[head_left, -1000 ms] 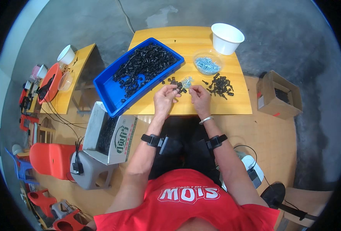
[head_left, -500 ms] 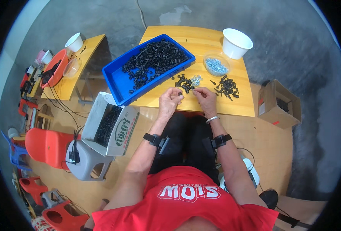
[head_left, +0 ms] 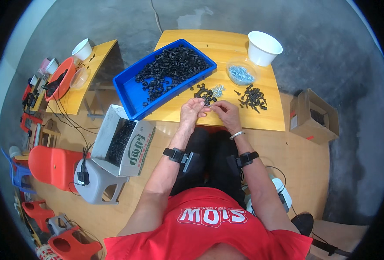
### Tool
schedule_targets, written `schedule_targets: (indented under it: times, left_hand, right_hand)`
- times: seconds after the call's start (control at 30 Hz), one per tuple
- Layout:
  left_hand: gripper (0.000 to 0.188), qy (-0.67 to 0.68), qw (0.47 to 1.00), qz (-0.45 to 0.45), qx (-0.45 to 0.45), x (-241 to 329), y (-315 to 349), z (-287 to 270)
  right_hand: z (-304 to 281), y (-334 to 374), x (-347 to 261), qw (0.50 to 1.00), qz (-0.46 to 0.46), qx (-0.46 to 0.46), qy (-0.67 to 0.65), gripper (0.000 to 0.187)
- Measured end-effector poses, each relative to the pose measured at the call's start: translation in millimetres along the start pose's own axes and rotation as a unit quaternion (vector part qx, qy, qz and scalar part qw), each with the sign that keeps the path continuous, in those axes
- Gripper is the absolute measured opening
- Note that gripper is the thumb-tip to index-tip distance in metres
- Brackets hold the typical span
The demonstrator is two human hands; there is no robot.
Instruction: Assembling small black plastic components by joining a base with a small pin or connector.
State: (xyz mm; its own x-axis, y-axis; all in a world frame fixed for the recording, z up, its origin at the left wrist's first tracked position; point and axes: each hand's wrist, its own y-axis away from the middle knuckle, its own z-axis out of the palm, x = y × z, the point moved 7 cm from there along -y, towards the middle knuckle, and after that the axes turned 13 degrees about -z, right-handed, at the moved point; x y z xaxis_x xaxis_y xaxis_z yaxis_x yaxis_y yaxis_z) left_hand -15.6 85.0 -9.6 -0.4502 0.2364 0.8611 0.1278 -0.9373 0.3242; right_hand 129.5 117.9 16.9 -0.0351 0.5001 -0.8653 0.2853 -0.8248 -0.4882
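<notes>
Over the near edge of the yellow table, my left hand (head_left: 193,112) is closed in a pinch on a small black plastic part, now mostly hidden by the fingers. My right hand (head_left: 226,114) is pinched too, its fingertips meeting those of the left; what it holds is too small to make out. Just beyond the fingertips lie a small pile of black plastic parts (head_left: 204,92) and a little heap of silvery screws (head_left: 218,90). Right of these is a pile of black pieces with screw-like stems (head_left: 253,98).
A blue tray (head_left: 127,96) of black parts stands at the table's left. Behind the piles are a clear bowl of screws (head_left: 241,74) and a white tub (head_left: 264,50). A carton (head_left: 135,149) on a grey stool flanks me left; a cardboard box (head_left: 309,125) sits right.
My right hand has moved left, bringing its fingertips against those of my left hand. The black part in my left hand is now more covered. The view has shifted slightly.
</notes>
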Motion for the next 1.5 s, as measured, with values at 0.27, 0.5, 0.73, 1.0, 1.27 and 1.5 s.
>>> schedule_targets:
  times: [0.27, 0.5, 0.73, 1.0, 1.27, 1.5]
  left_hand:
    - [0.014, -0.061, 0.998, -0.010, -0.014, 1, 4, 9]
    - [0.013, -0.102, 0.994, -0.022, -0.030, 0, 4, 9]
    - [0.010, -0.097, 0.995, -0.028, -0.010, -2, 4, 12]
    - [0.011, -0.064, 0.997, -0.030, 0.017, 3, 8, 8]
    - [0.024, 0.114, 0.993, 0.008, 0.031, 9, 9, -18]
    - [0.017, 0.128, 0.986, 0.062, 0.092, 24, 11, -47]
  right_hand:
    - [-1, -2, -4, 0.997, -0.055, -0.004, 0.056, 0.010]
    - [-2, -1, -2, 0.999, -0.027, 0.008, 0.027, 0.009]
    - [-4, 0, -7, 0.998, -0.040, 0.029, 0.047, 0.007]
    - [1, -2, -21, 0.990, -0.117, 0.003, 0.076, 0.011]
    - [-7, -1, -5, 0.982, -0.062, 0.069, 0.166, 0.013]
    - [-4, -2, -12, 0.975, -0.075, 0.059, 0.203, 0.015]
